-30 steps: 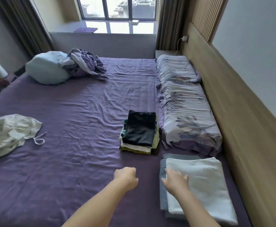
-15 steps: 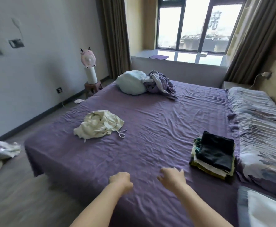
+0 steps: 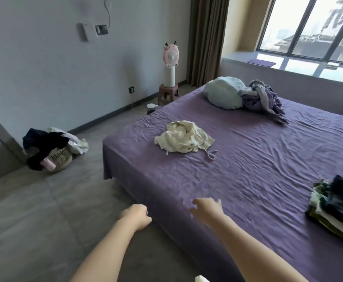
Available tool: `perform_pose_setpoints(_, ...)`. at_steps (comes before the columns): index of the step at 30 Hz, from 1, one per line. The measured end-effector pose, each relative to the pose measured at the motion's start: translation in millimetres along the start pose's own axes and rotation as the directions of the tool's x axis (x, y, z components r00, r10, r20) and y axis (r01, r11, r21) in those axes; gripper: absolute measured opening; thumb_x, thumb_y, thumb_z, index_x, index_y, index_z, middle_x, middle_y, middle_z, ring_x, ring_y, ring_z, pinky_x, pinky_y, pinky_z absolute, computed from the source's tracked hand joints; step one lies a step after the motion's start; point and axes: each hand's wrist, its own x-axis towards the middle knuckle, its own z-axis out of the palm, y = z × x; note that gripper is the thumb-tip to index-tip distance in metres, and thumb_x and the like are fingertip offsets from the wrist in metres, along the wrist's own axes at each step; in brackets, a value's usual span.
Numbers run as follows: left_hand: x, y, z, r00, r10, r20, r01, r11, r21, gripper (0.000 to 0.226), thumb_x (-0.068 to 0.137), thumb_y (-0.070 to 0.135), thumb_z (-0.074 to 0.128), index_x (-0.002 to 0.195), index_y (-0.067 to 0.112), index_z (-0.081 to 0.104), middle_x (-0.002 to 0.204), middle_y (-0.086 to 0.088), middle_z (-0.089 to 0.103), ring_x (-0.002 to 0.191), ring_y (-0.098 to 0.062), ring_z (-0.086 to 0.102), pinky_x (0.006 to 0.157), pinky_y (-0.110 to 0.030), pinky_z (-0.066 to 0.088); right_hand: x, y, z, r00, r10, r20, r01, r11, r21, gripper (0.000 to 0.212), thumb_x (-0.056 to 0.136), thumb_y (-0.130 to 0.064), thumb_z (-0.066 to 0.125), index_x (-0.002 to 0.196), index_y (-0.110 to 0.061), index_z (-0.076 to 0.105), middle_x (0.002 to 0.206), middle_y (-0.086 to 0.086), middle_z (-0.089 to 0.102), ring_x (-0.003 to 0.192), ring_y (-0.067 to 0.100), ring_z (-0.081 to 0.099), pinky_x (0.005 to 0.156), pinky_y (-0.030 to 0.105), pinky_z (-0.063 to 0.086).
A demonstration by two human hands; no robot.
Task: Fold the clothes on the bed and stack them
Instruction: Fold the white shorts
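A crumpled cream garment (image 3: 183,138) with a loose drawstring lies near the left edge of the purple bed (image 3: 258,169). A stack of folded clothes (image 3: 337,206), dark piece on top, sits at the right edge of view. A rumpled lilac garment (image 3: 263,100) lies at the far end beside a pale blue pillow (image 3: 224,95). My left hand (image 3: 136,217) hovers over the floor by the bed's near edge, fingers curled, holding nothing. My right hand (image 3: 207,209) hovers over the sheet with fingers loosely spread, empty.
A laundry basket (image 3: 53,155) heaped with dark clothes stands on the grey floor at left. A pink fan (image 3: 170,67) stands on a small stool (image 3: 168,95) by the wall. A window ledge (image 3: 288,67) runs behind the bed's far end.
The view has swung left, away from the pillows and the folded white towel. The basket and floor have come into sight. My right hand left the towel and both hands moved left.
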Motion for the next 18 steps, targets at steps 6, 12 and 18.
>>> perform_pose_setpoints(6, 43, -35, -9, 0.998, -0.058, -0.001, 0.058, 0.996, -0.065, 0.032, 0.085, 0.043, 0.053, 0.114, 0.031, 0.061, 0.125, 0.005, 0.06, 0.113, -0.019, 0.058, 0.087, -0.024, 0.044, 53, -37, -17, 0.997, -0.076, 0.015, 0.077, 0.992, -0.103, 0.033, 0.094, -0.039, 0.043, 0.116, -0.02, 0.059, 0.119, 0.005, 0.063, 0.121, 0.028, 0.047, 0.109, 0.051, 0.018)
perform_pose_setpoints(12, 120, -37, -52, 0.997, -0.073, -0.003, 0.072, 0.996, -0.057, 0.032, 0.086, 0.043, 0.054, 0.115, 0.031, 0.061, 0.125, 0.006, 0.059, 0.112, -0.018, 0.058, 0.086, -0.024, 0.045, 142, -43, -51, 0.996, -0.085, 0.011, 0.086, 0.993, -0.083, 0.035, 0.094, -0.041, 0.042, 0.112, -0.018, 0.06, 0.117, 0.006, 0.063, 0.119, 0.029, 0.047, 0.109, 0.053, 0.018)
perform_pose_setpoints(18, 208, -13, -122, 0.999, -0.03, -0.037, 0.028, 0.998, -0.051, 0.035, 0.086, 0.045, 0.054, 0.118, 0.033, 0.059, 0.126, 0.006, 0.058, 0.112, -0.018, 0.058, 0.09, -0.027, 0.047, 239, -41, -110, 0.997, -0.064, -0.047, 0.061, 0.995, -0.077, 0.031, 0.094, -0.04, 0.042, 0.109, -0.021, 0.061, 0.125, 0.001, 0.059, 0.124, 0.027, 0.046, 0.109, 0.052, 0.017)
